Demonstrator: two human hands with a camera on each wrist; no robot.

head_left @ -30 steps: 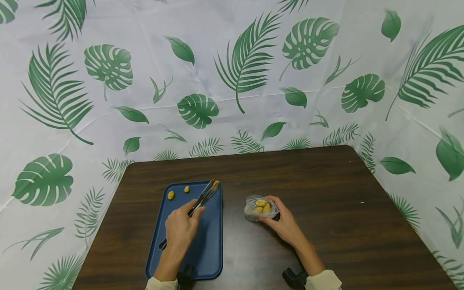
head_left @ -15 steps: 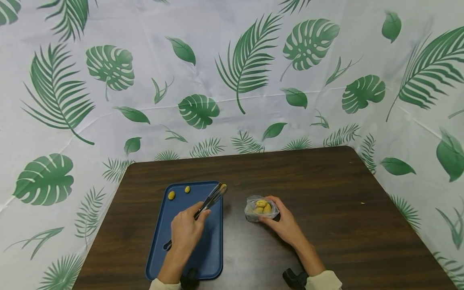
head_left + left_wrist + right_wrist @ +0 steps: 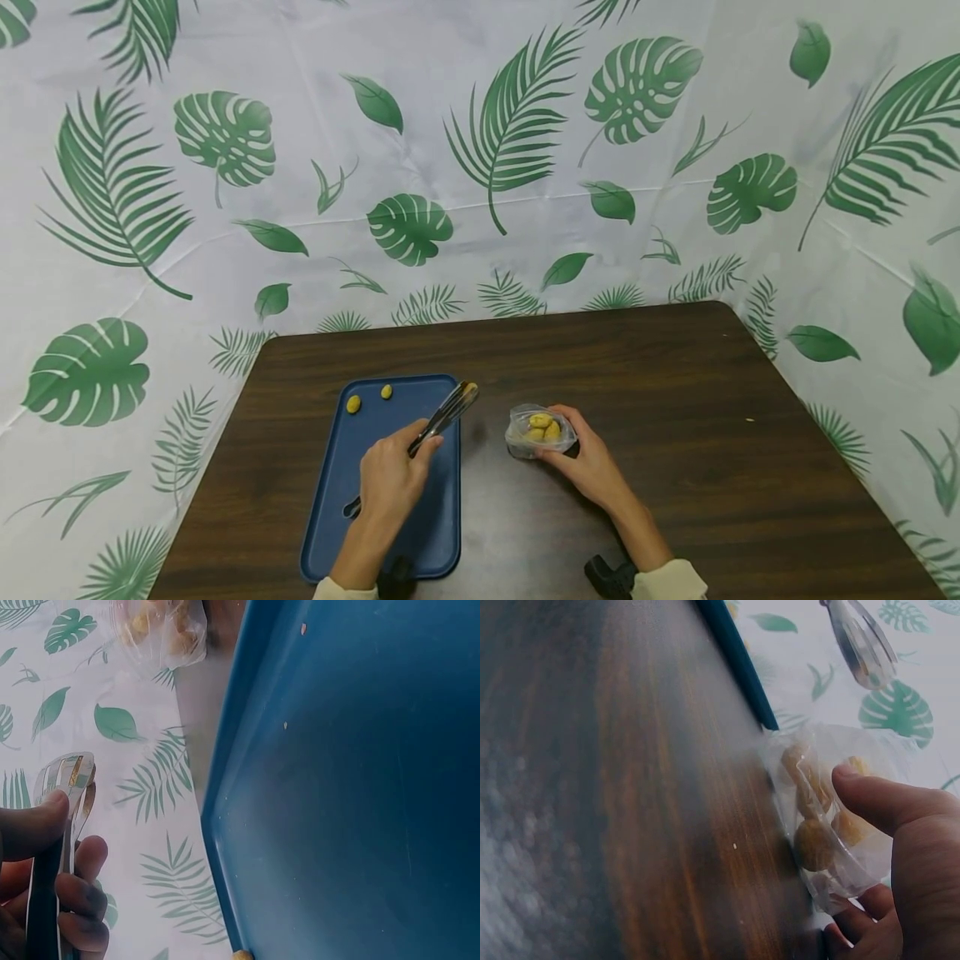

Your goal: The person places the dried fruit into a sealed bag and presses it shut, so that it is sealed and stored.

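My left hand [image 3: 393, 479] grips metal tongs [image 3: 448, 408] with dark handles, raised over the right edge of a blue tray [image 3: 348, 458]. A small yellow lump [image 3: 469, 389] shows between the tong tips, which point toward a clear plastic bag [image 3: 516, 435]. The right hand [image 3: 592, 467] holds that bag upright on the table by its right side, thumb in front and fingers behind. Several yellow-brown, potato-like lumps [image 3: 814, 844] lie inside the bag, seen through the plastic in the right wrist view. Two more yellow lumps, one left [image 3: 353, 404] and one right [image 3: 386, 391], sit at the tray's far end.
The dark wood table [image 3: 675, 400] reaches back to a white cloth [image 3: 315, 125] printed with green leaves. Tiny crumbs [image 3: 286, 725] dot the tray, and a pale scrap [image 3: 750, 419] lies on the table at the right.
My left hand has carried the tongs and the lump to the right, from above the tray past its right edge toward the bag. The right hand and bag have stayed put.
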